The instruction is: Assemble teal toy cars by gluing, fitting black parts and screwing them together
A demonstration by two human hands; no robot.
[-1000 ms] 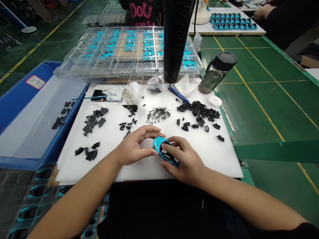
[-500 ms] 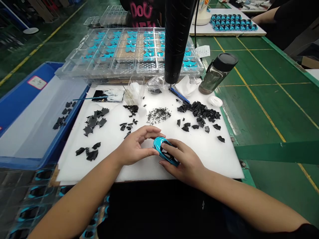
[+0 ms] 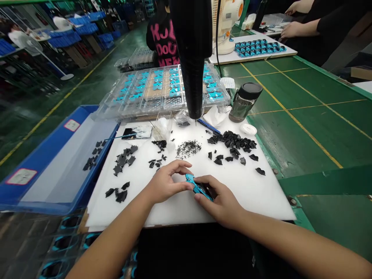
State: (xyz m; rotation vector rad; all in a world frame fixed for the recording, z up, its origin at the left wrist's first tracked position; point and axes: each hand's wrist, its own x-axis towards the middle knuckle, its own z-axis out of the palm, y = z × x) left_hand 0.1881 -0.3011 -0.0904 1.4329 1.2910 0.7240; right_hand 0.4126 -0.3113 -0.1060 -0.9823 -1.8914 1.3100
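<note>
A blue-and-black toy car [image 3: 200, 188] is held between my two hands, just above the front part of the white work mat [image 3: 238, 203]. My right hand [image 3: 222, 201] grips its right end, with fingers over the top and thumb along the near side. At the left end, the thumb and curved fingers of my left hand [image 3: 168, 182] pinch the car. Both palms hide part of it. Beyond the hands lies a scatter of tiny black screws [image 3: 188, 148]. A black power screwdriver [image 3: 194, 89] hangs bit down above them.
Black plastic parts [image 3: 235, 141] are heaped to the right, and flat dark pieces [image 3: 123, 159] lie left. A blue bin [image 3: 84, 201] flanks the mat. Behind stand a clear compartment tray [image 3: 148, 104] of blue parts and a dark bottle [image 3: 245, 102]. Co-workers' hands [image 3: 292, 29] show far right.
The toy car has been tipped, so its blue side now shows more than its top. My view has tilted up, bringing the fan and more of the background in.
</note>
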